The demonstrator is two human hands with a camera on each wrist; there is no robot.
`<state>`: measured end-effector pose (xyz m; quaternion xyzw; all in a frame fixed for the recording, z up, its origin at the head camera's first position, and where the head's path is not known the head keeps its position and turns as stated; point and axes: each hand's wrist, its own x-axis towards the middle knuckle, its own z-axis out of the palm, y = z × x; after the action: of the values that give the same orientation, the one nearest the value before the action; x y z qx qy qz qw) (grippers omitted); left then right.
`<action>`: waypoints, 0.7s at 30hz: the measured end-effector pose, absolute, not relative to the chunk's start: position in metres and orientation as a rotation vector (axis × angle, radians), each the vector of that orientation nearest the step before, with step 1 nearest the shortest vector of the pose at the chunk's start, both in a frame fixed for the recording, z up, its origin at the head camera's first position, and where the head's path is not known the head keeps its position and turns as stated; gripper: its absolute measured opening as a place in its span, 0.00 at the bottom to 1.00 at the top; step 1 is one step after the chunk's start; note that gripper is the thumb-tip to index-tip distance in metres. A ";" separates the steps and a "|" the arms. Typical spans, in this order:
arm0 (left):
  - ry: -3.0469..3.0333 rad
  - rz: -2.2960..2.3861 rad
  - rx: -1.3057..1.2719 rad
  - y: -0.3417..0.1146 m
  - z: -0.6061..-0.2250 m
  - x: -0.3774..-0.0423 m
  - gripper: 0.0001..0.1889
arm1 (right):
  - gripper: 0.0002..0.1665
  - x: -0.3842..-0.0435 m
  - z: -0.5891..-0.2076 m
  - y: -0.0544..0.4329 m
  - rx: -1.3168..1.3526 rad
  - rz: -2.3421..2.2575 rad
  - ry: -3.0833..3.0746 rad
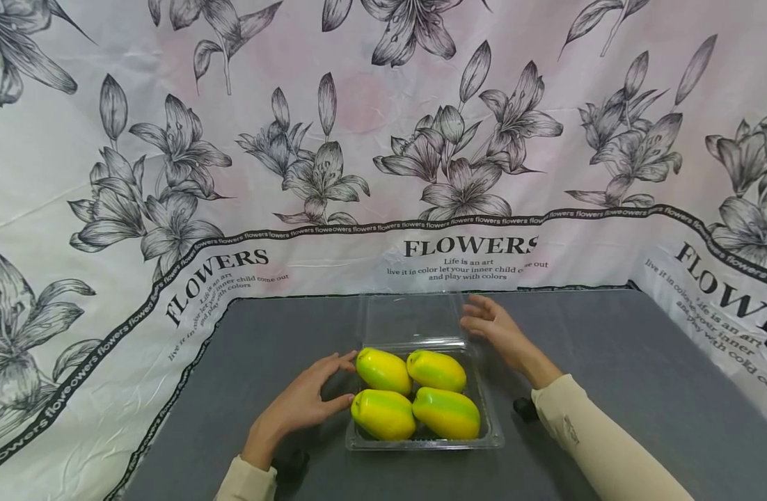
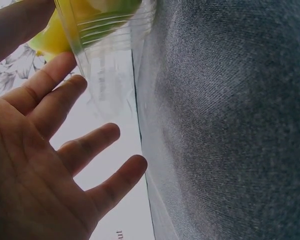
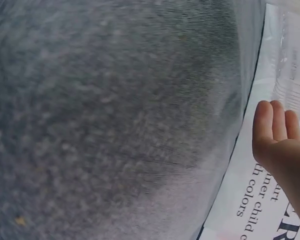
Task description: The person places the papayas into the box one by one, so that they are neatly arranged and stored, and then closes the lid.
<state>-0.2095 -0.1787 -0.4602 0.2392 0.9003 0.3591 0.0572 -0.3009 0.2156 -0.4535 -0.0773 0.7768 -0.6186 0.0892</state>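
A clear plastic clamshell box lies with its lid swung back on the far side. Several yellow-green mangoes sit inside in two rows. At the box's left side is my left hand, thumb and fingertips by the wall; the left wrist view shows its fingers spread apart, some near the ribbed plastic. My right hand is beside the lid's right edge, its fingers extended and holding nothing. Whether those fingertips touch the lid is hard to tell.
Grey cloth covers the table under the box. Behind and at both sides hangs a white sheet with printed flowers and lettering, meeting the table's far edge. A dark wrist-worn piece shows below the left wrist.
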 end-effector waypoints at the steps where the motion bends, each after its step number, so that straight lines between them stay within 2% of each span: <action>1: 2.731 1.089 0.723 -0.179 -0.460 -0.210 0.22 | 0.46 -0.301 -0.452 0.215 -0.229 -1.870 2.302; 7: 2.735 1.089 0.720 -0.179 -0.460 -0.209 0.23 | 0.47 -0.295 -0.439 0.215 -0.284 -1.956 2.315; 21: 2.744 1.090 0.756 -0.179 -0.460 -0.209 0.23 | 0.42 -0.281 -0.412 0.222 -0.492 -2.100 2.269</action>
<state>-0.2094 -0.1787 -0.4597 0.2478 0.8993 0.3573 0.0468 -0.2809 0.2216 -0.4116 -0.1570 0.7248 -0.6708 0.0055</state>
